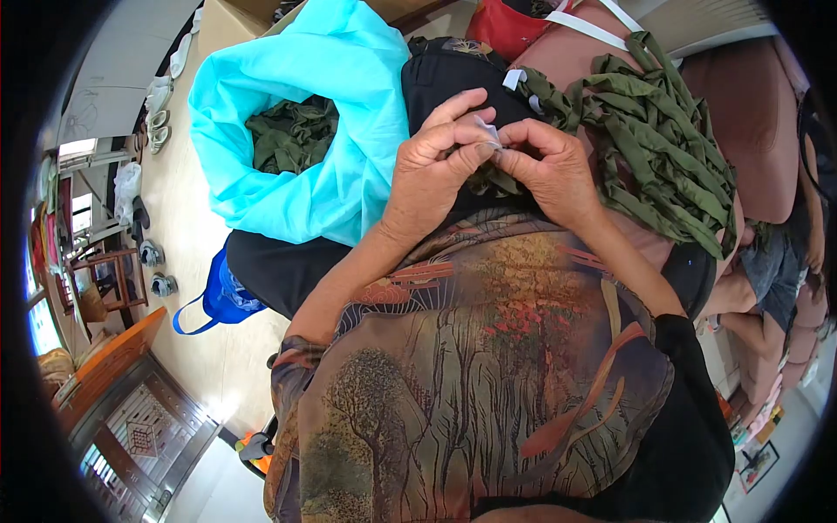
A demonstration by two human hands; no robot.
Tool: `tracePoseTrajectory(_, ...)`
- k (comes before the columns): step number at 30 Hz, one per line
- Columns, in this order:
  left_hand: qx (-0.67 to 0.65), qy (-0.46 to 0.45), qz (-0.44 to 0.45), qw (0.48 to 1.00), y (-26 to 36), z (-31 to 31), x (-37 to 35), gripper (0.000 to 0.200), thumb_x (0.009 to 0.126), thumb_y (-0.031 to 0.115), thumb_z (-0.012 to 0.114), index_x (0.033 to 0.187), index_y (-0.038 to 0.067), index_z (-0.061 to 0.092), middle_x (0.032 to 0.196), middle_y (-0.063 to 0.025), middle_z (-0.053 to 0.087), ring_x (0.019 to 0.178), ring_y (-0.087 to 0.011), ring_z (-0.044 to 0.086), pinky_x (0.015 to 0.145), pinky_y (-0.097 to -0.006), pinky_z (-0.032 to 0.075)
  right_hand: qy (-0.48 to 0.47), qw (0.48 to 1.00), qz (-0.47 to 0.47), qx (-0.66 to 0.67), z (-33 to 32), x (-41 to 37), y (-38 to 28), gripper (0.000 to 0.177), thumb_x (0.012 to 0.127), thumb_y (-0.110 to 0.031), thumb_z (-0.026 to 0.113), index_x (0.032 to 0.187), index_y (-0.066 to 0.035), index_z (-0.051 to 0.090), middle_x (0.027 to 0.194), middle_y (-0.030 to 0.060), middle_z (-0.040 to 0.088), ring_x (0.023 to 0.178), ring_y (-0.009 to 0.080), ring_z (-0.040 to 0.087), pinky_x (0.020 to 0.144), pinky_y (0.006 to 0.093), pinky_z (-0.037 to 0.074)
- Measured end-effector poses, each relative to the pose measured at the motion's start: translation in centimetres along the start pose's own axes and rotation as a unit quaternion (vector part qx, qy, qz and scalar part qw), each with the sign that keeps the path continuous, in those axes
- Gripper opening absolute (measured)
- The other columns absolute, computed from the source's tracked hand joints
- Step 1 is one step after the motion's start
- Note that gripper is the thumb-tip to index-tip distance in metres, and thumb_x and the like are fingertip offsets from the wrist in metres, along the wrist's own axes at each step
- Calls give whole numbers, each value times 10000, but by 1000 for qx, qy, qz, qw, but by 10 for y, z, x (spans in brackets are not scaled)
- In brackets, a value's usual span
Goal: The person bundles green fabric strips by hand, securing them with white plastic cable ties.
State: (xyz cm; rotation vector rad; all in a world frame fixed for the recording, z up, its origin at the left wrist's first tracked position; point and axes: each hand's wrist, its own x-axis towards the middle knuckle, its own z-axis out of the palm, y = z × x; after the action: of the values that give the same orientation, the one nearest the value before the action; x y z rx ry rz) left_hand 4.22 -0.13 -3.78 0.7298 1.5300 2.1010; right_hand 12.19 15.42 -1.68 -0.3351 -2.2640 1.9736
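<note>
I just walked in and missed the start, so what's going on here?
A seated person pinches a small, thin, whitish piece, material unclear, with the fingers of both the left hand and right hand. To their right, a heap of long dark green fabric strips lies on a brownish-pink padded seat. To their left, a bright turquoise cloth bag lies open with crumpled dark green fabric inside.

Turquoise bag (370,113) bulging at left, green fabric strips (658,144) heaped at right, narrow passage between over black cloth (440,83)
</note>
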Motion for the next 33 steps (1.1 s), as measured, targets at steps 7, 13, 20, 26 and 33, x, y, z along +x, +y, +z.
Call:
tracePoseTrajectory(7,-70,19,-65,995,-6,-3,-3,70,893,5,638,950,-22,668,1117,-95,613,992,-135,585,884,-249,468,29,998,-5,53,5,3,6,118,838,-51,694,948,-18,664,812,-29,623,731,31,535,643,190,446)
tracePoseTrajectory(13,45,11,-36,998,4,-1,-3,65,881,8,653,938,-18,672,1025,-57,604,921,-109,566,823,-228,459,-31,997,-59,-38,-5,9,-1,109,842,-51,678,938,-16,642,876,-19,612,801,57,550,728,215,454)
tracePoseTrajectory(20,12,2,-46,999,4,-5,-2,80,891,29,647,947,-23,673,997,-51,632,913,-103,572,829,-237,463,-22,987,-67,146,-4,10,5,102,888,-111,674,919,-17,648,933,8,625,870,97,558,837,250,444)
tracePoseTrajectory(26,29,-11,-105,994,8,-3,-2,98,912,45,622,961,-21,677,982,-54,661,931,-114,590,861,-245,467,-20,979,0,203,-9,7,-1,98,902,-143,670,926,-48,669,877,19,678,716,40,523,631,199,420)
tracePoseTrajectory(33,-77,86,-144,983,3,-9,-3,81,913,66,627,936,0,668,968,-68,668,928,-131,609,861,-275,486,-83,986,67,127,-22,-1,-9,103,902,-125,655,900,-22,663,748,21,657,674,60,568,615,197,435)
